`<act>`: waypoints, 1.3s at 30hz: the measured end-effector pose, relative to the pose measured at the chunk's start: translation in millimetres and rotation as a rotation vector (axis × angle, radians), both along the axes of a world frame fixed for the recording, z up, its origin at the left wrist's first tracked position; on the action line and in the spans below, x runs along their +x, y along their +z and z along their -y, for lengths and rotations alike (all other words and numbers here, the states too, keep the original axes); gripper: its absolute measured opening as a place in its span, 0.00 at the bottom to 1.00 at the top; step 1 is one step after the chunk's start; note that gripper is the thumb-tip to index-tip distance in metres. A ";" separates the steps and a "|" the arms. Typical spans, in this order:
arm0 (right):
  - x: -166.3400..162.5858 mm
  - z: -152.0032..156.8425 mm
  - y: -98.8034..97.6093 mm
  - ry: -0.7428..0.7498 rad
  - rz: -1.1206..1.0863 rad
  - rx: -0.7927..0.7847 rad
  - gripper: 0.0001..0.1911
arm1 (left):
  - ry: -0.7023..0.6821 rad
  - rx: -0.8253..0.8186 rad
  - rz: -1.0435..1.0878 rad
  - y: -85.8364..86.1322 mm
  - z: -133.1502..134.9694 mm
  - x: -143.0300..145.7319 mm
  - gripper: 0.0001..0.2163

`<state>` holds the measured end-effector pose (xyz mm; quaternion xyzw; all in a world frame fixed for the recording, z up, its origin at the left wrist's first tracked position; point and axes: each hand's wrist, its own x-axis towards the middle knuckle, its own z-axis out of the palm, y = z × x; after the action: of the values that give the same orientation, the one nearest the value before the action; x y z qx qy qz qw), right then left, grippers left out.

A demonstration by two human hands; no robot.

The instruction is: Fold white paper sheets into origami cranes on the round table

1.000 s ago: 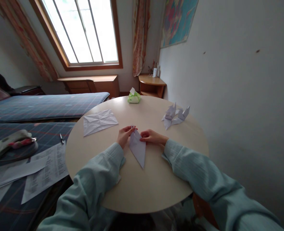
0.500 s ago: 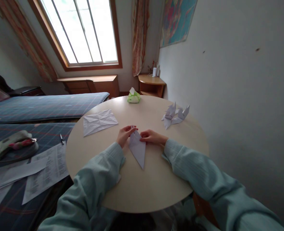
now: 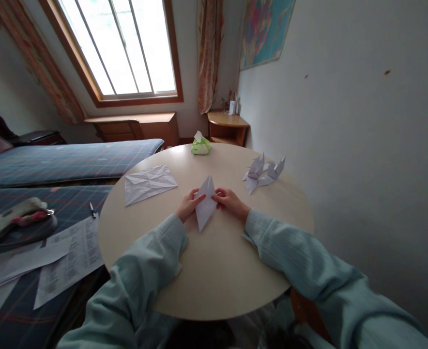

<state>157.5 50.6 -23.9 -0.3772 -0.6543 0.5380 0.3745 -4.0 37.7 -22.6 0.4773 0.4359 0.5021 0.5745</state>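
Observation:
A folded white paper piece [image 3: 206, 203], kite-shaped with points at top and bottom, stands lifted off the round beige table [image 3: 214, 271] between both hands. My left hand [image 3: 189, 205] pinches its left edge with closed fingers. My right hand [image 3: 228, 201] pinches its right edge the same way. Both arms wear pale green sleeves.
A creased flat white sheet [image 3: 148, 182] lies to the left on the table. Finished folded paper figures [image 3: 263, 173] sit at the right, a green tissue pack [image 3: 201, 146] at the far edge. Printed papers [image 3: 59, 261] and a pen [image 3: 92, 209] lie on the bed at left.
The paper piece, lying flat with its long point toward me before, has been raised and turned so a point now sticks up. Both hands shifted slightly forward with it.

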 end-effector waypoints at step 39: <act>29.5 9.4 5.1 0.078 0.379 0.562 0.11 | -0.208 0.543 -0.902 1.8 15.1 -10.2 0.08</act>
<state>187.0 41.2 -18.7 -0.3272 -0.8490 0.2708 0.3144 -14.2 22.6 -20.9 0.8176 0.4444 0.2825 0.2329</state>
